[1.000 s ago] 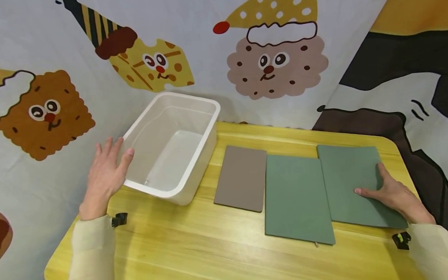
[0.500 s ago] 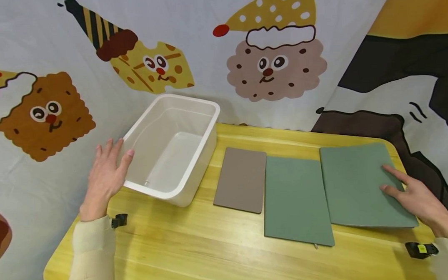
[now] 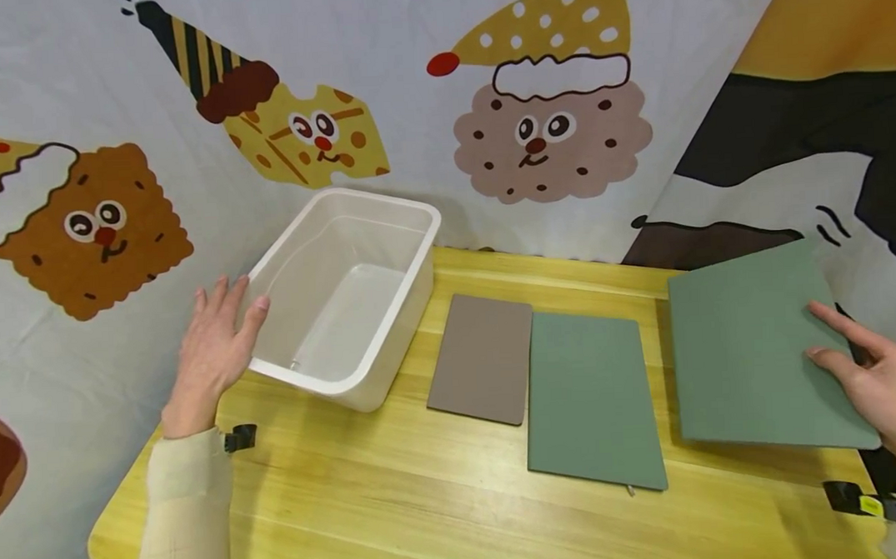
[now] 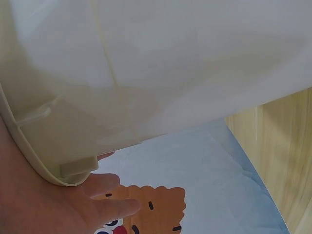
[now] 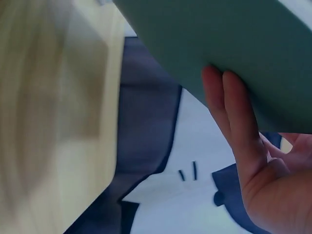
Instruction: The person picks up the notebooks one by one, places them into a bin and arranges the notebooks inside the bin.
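Note:
My right hand [image 3: 892, 393] pinches a large green notebook [image 3: 759, 358] by its right edge, thumb on top. In the right wrist view, fingers [image 5: 239, 112] press against its underside. This notebook is raised and tilted at the table's right end. Left of it, a second green notebook [image 3: 592, 398] lies flat, a ribbon end at its bottom edge. Beside that lies a smaller taupe notebook [image 3: 485, 357]. My left hand [image 3: 214, 348] rests at the near left rim of a white plastic bin [image 3: 400, 315], fingers extended. In the left wrist view, its palm is against the bin's rim [image 4: 36, 163].
The yellow wood-grain table [image 3: 352, 500] has rounded corners and ends close to both arms. Behind it hangs a pale cloth [image 3: 410, 106] printed with cartoon biscuits and cheese. The bin stands at the back left, against the cloth.
My right hand has moved right and lifted the large green notebook, which slid off from beside the other green notebook and now tilts upward. My left hand and the bin stay put.

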`<state>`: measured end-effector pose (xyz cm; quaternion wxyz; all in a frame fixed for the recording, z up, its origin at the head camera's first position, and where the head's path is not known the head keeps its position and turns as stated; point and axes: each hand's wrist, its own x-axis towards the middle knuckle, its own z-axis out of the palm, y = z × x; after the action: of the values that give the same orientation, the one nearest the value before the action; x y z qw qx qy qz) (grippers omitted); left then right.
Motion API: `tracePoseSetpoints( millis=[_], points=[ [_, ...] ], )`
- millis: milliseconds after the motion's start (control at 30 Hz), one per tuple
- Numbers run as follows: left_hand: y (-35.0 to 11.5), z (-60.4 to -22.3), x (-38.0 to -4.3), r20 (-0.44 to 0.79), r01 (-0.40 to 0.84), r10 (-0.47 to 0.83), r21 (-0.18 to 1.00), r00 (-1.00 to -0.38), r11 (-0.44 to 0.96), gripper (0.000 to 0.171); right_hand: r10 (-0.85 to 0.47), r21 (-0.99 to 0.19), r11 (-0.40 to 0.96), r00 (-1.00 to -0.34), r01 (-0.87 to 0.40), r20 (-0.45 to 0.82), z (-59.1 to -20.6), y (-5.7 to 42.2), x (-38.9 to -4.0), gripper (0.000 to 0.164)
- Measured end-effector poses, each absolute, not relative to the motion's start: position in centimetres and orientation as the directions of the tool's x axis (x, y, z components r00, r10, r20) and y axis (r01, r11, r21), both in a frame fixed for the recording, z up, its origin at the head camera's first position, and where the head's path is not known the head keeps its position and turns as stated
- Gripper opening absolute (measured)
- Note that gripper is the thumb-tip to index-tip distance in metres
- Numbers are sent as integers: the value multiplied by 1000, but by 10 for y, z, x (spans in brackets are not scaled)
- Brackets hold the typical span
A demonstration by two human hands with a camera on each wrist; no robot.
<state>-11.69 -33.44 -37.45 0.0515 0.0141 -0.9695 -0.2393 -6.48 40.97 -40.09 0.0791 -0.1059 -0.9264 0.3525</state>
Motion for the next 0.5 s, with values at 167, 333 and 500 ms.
tracePoseSetpoints(
  millis=[167,333,500],
  points=[
    [-335,-373,-117,96,1,-51,473,-994,881,80,292,-726,679,-948,110,129,-392,404,-59,61],
    [-335,-373,-117,87,-2,-49,478,-995,878,80,328,-800,590,-938,108,116,-380,389,-53,59],
    [-334,-372,-115,76,-9,-52,483,-996,876,80,317,-884,463,-943,63,99,-368,368,-49,57]
  ],
)
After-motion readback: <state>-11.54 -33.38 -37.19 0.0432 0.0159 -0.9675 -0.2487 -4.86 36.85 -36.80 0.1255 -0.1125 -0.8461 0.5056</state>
